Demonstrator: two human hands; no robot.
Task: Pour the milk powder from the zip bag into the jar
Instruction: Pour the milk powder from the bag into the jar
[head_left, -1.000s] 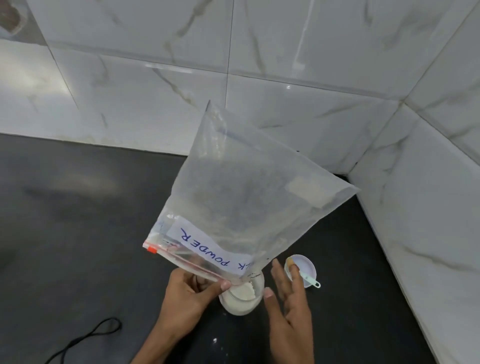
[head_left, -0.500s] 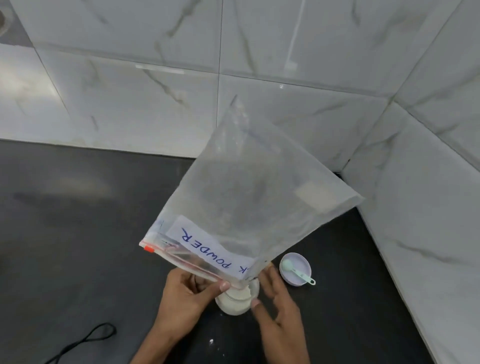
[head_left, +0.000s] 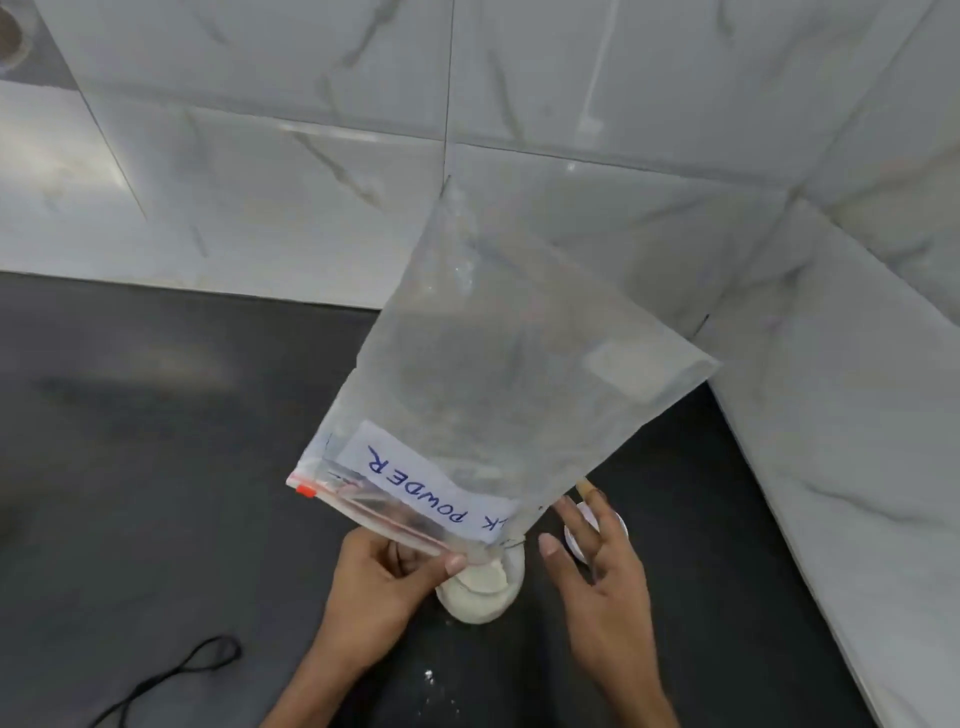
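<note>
One marking was legible: a white label (head_left: 431, 483) on the bag (head_left: 509, 364), near its zip edge, hand-lettered in blue capitals and seen upside down. "POWDER" read in full. Of the word before it, only a final "K" was plain.

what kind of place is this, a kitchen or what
Most likely a home kitchen corner: a dark stone countertop meets marble-look wall tiles, and the left hand holds a zip bag labelled as powder tipped over a jar.
</note>
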